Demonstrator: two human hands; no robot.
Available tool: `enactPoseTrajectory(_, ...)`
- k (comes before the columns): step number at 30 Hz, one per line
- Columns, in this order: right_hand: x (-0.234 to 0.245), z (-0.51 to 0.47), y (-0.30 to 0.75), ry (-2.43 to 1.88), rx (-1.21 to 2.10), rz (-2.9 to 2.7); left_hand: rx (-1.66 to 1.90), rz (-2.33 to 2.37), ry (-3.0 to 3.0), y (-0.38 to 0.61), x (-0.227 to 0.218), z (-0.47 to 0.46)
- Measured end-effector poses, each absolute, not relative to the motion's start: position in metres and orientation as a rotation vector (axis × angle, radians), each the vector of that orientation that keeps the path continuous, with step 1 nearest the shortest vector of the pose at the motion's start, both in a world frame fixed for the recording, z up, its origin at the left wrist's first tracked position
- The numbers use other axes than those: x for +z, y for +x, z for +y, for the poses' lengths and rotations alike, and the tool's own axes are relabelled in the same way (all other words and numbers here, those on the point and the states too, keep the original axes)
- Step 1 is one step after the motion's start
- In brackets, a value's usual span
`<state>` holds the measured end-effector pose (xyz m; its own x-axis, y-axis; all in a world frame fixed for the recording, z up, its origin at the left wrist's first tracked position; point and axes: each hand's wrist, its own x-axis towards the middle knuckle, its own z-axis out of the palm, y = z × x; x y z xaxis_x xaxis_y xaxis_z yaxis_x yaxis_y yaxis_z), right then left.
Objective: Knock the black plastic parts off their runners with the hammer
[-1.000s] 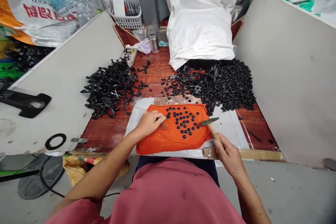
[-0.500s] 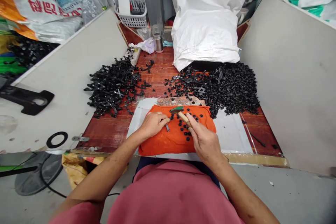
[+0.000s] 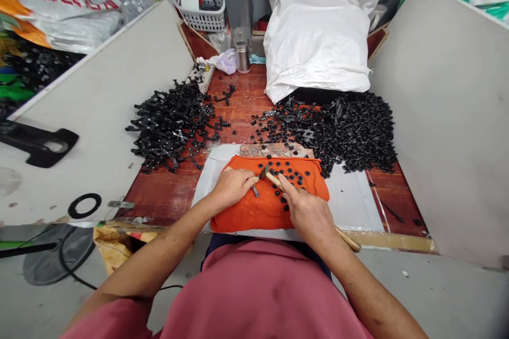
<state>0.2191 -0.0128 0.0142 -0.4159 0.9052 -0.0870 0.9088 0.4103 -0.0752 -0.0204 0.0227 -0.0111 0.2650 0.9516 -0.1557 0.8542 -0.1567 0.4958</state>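
My right hand (image 3: 310, 213) is closed around the wooden handle of a hammer (image 3: 274, 180). The hammer's dark, green-marked head is down close to the fingertips of my left hand (image 3: 234, 186), and the handle's butt shows beyond my right wrist. My left hand pinches a small black jointed plastic part (image 3: 255, 191), whose grey end sticks out below the fingers; the rest of it is hidden. Under both hands lies an orange cloth pad (image 3: 234, 217). Several round black buttons (image 3: 292, 171) are spread over the cloth, mostly right of the hammer head.
A heap of black jointed parts (image 3: 170, 127) lies to the left. At right is a pile of black buttons (image 3: 358, 132) below a white sack (image 3: 316, 53). Grey side panels (image 3: 445, 116) bound the wooden bench (image 3: 238, 108). A steel flask (image 3: 242, 58) stands behind.
The hammer head has come down and turned, nearer my left fingertips, and its handle butt now shows past my wrist. My left hand stays in place. The view has shifted slightly.
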Motion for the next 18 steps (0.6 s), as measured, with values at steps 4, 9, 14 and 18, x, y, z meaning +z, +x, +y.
enactPoseTrajectory(4, 0.016, -0.01, 0.223, 1.721, -0.326, 2.649, 0.406, 1.538, 1.923, -0.027, -0.005, 0.02)
enactPoseTrajectory(9, 0.024, -0.006, 0.252, 2.11, -0.788, 2.796, 0.668, 1.436, 1.511, -0.047, 0.004, 0.024)
enactPoseTrajectory(14, 0.018, -0.008, 0.281, 2.311, -0.751, 2.653, 0.893, 1.378, 1.071, -0.051, 0.01, 0.031)
enactPoseTrajectory(18, -0.004, -0.02, 0.294, 2.341, -0.818, 2.542, 0.899, 1.262, 1.137, -0.04, 0.005, 0.039)
